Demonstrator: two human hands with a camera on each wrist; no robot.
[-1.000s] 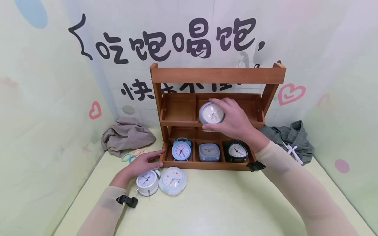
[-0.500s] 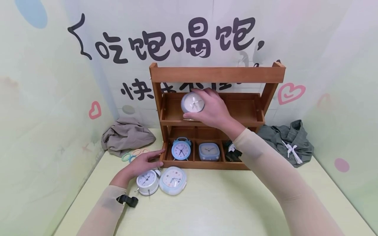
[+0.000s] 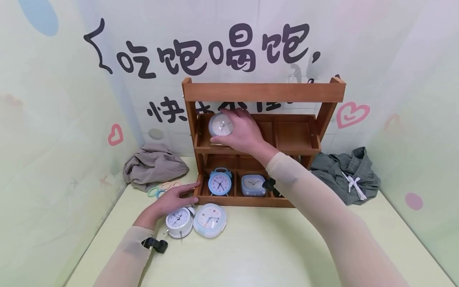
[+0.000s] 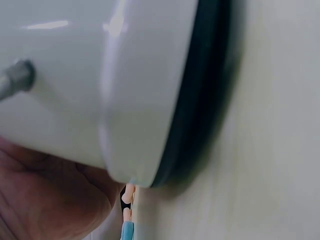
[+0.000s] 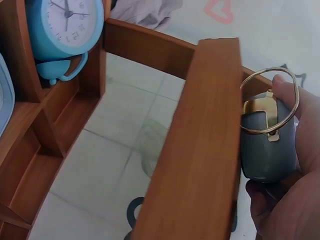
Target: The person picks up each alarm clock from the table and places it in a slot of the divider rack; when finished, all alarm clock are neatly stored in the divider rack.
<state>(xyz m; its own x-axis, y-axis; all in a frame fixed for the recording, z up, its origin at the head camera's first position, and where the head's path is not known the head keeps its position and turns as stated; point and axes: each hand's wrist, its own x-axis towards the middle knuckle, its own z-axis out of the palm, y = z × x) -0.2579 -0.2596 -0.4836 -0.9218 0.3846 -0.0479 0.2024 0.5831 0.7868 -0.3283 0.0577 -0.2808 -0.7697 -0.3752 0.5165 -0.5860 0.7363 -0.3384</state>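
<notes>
My right hand (image 3: 244,133) grips a round clock (image 3: 220,125) with a pale face and blue-grey rim, thumb below and fingers above. It holds the clock at the upper-left compartment of a brown wooden two-tier rack (image 3: 263,92). The right wrist view shows the clock's grey body (image 5: 267,155) and gold ring. Straight fingers of my left hand (image 3: 173,199) touch the rack's lower-left corner. Just below that hand, a white twin-bell alarm clock (image 3: 178,220) stands beside a pale blue-and-white clock (image 3: 210,220). The white clock's body (image 4: 125,100) fills much of the left wrist view.
A blue twin-bell clock (image 3: 220,183) and a blue squarish clock (image 3: 254,185) sit in the lower tier; my right forearm hides the compartment beside them. Grey-brown cloth (image 3: 154,165) lies left, near coloured scissor handles (image 3: 155,191). Dark cloth (image 3: 353,175) lies right.
My right hand has carried the round clock leftward along the upper tier, from the middle compartment to the left one. My left hand has stayed at the rack's corner.
</notes>
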